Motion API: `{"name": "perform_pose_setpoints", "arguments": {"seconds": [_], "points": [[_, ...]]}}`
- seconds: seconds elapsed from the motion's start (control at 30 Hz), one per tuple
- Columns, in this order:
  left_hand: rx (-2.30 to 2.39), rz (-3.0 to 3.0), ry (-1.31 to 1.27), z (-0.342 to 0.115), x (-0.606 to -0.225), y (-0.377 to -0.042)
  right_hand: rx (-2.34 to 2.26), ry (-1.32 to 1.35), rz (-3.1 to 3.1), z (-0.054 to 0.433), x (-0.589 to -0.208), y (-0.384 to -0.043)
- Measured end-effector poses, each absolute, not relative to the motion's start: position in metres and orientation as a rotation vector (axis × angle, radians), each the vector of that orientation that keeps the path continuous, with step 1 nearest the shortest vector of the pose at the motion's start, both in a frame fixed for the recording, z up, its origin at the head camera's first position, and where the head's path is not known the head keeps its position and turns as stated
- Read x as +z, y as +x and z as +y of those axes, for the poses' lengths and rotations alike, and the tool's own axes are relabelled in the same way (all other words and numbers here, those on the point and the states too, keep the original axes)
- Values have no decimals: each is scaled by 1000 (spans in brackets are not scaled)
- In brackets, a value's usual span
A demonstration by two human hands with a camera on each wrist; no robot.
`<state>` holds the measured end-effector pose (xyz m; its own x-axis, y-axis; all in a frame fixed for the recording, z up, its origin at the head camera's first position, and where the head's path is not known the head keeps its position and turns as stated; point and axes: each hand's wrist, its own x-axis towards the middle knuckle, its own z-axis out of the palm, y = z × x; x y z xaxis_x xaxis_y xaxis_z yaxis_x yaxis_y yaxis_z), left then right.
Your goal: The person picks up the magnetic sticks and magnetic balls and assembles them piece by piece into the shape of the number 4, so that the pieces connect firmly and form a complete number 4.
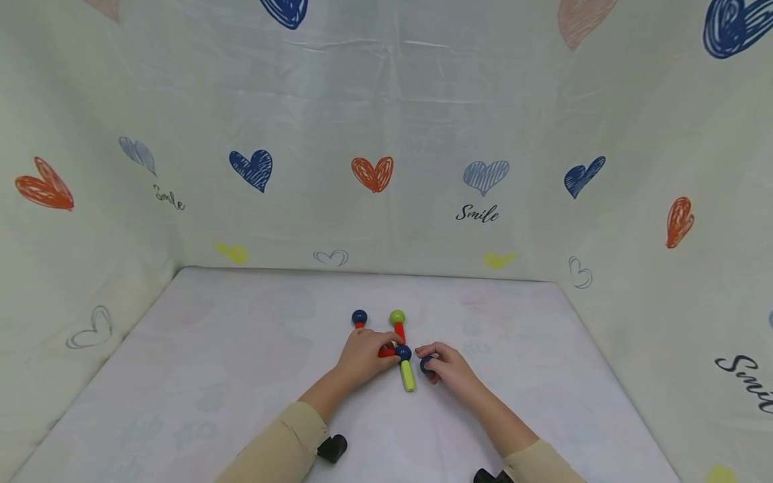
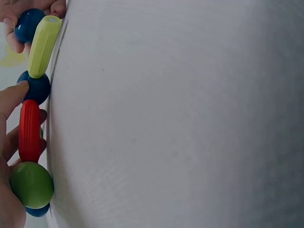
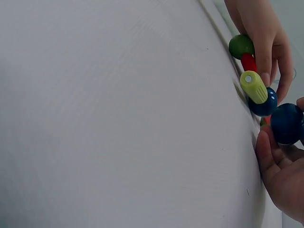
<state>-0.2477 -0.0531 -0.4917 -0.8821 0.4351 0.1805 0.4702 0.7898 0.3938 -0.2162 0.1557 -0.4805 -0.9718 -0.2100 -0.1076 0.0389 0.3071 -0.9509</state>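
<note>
My left hand [image 1: 365, 354] pinches a blue ball [image 1: 403, 353] between thumb and fingers. From that ball a yellow-green rod [image 1: 407, 377] points toward me, and a red rod [image 1: 400, 331] leads away to a green ball [image 1: 396, 316]. Another red rod [image 2: 29, 130] runs under the left hand to a second green ball [image 2: 32, 185], which the hand hides in the head view. Beyond this hand a blue ball [image 1: 359, 317] tops a partly covered red rod. Just right of the joined pieces, my right hand [image 1: 449, 371] holds a separate blue ball [image 3: 287, 124] in its fingertips.
A white cloth with faint prints covers the table [image 1: 241, 349]. Behind it and at both sides hangs a pale curtain [image 1: 423, 107] printed with hearts and lettering. Black wrist devices [image 1: 332, 448] sit by the sleeves.
</note>
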Motion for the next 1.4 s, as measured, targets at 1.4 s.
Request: {"name": "perform_pose_setpoints", "arguments": {"seconds": [1.4], "points": [[-647,-2904,-695,-50,-494,-249,-1698,-245,2285,162,-480,-192]]}}
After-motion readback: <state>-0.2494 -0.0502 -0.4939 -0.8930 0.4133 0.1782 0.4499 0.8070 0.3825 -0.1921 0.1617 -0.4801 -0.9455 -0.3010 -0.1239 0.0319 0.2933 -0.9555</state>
